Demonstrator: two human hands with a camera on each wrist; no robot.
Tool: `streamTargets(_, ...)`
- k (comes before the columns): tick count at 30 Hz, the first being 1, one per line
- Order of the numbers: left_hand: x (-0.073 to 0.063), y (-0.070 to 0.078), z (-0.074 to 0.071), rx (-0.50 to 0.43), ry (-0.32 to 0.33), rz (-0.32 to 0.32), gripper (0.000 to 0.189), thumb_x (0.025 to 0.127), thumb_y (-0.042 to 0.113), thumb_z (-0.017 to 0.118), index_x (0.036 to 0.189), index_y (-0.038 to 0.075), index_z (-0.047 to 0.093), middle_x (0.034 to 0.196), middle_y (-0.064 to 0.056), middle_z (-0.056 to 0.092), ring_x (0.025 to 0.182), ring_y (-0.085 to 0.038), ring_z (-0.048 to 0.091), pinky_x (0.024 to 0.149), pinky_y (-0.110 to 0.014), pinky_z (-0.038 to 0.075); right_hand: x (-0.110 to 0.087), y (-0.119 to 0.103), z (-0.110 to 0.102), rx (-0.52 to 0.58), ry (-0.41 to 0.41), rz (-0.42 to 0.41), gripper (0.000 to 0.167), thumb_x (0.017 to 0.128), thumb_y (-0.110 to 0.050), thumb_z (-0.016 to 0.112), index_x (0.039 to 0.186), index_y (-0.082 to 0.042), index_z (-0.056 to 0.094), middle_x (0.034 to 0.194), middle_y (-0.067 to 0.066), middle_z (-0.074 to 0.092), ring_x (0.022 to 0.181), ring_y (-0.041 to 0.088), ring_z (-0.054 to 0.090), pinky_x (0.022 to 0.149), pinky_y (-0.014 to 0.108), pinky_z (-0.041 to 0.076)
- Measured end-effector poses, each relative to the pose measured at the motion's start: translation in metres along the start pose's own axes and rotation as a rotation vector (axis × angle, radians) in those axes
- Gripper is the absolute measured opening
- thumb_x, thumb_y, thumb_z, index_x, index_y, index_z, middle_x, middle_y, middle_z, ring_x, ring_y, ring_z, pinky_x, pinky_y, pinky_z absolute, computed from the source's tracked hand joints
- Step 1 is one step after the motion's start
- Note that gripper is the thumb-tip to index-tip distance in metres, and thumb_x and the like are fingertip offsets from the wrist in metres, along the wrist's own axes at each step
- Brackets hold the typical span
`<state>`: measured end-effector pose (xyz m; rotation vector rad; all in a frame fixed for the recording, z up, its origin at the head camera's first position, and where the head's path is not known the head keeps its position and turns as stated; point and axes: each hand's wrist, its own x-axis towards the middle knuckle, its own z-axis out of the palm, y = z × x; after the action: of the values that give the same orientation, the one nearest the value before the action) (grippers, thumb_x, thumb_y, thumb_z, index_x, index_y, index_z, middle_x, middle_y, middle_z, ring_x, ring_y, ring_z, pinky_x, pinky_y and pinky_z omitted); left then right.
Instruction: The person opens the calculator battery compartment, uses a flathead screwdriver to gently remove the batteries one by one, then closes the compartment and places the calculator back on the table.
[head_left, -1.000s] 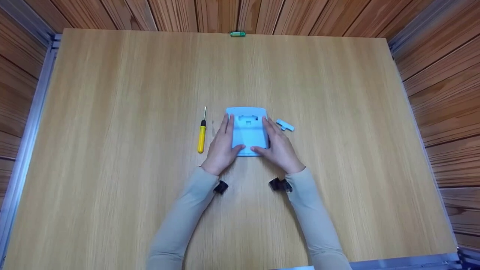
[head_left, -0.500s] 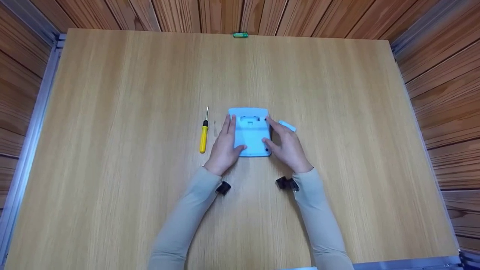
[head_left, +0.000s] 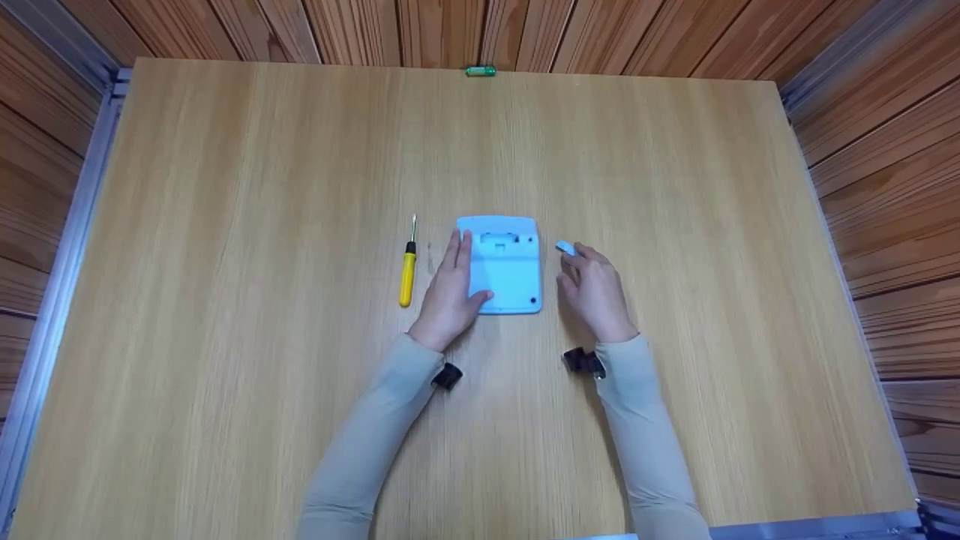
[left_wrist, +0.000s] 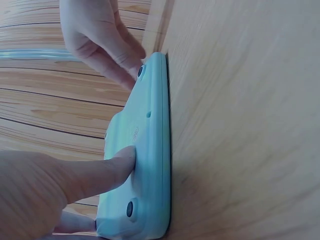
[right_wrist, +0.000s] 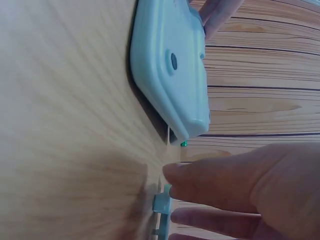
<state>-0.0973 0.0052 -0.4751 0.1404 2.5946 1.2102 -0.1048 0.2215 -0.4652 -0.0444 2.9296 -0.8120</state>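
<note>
A light blue calculator-like device (head_left: 506, 281) lies back up at mid table, its battery recess (head_left: 499, 238) uncovered near the far end. Dark round feet show on its back. My left hand (head_left: 448, 296) rests along its left side, fingers straight, and the thumb (left_wrist: 117, 167) presses on the back. To the right of the device, my right hand (head_left: 596, 292) has its bent fingers over a small light blue battery cover (head_left: 565, 247). A gap shows between thumb and index finger. The cover (right_wrist: 162, 204) is partly hidden behind these fingers.
A screwdriver (head_left: 407, 274) with a yellow and black handle lies left of the device, tip pointing away. At the table's far edge sits a small green cylinder (head_left: 481, 70). Wood-plank walls (head_left: 885, 225) and metal rails (head_left: 60, 262) border the table (head_left: 262, 225).
My right hand has left the device's right side and moved right to the battery cover, now largely covering it. The left hand stays on the device.
</note>
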Motion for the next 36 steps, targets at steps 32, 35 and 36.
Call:
streamTargets(32, -0.001, -0.001, 0.0, -0.019, 0.011, -0.009, 0.092, 0.086, 0.01, 0.071, 0.154, 0.01, 0.009, 0.161, -0.012, 0.002, 0.147, -0.028, 0.015, 0.116, -0.038, 0.024, 0.011, -0.004, 0.004, 0.156, 0.237, 0.041, 0.012, 0.086, 0.004, 0.065, 0.094, 0.007, 0.073, 0.103, 0.021, 0.067, 0.095, 0.034, 0.066, 0.085, 0.041, 0.054)
streamTargets(35, -0.002, -0.002, 0.001, -0.021, 0.008, -0.004, 0.092, 0.086, 0.011, 0.071, 0.154, 0.01, 0.009, 0.161, -0.012, 0.002, 0.147, -0.028, 0.015, 0.116, -0.038, 0.024, 0.011, -0.006, 0.004, 0.162, 0.267, 0.051, 0.011, 0.086, 0.005, 0.064, 0.093, 0.008, 0.072, 0.098, 0.021, 0.067, 0.093, 0.033, 0.067, 0.084, 0.04, 0.055)
streamTargets(36, -0.002, -0.002, 0.001, -0.02, 0.009, -0.002, 0.092, 0.086, 0.011, 0.071, 0.154, 0.01, 0.009, 0.161, -0.012, 0.002, 0.147, -0.028, 0.015, 0.116, -0.038, 0.025, 0.011, -0.006, 0.005, 0.162, 0.278, 0.053, 0.01, 0.086, 0.005, 0.064, 0.092, 0.008, 0.071, 0.097, 0.021, 0.067, 0.092, 0.033, 0.067, 0.083, 0.039, 0.056)
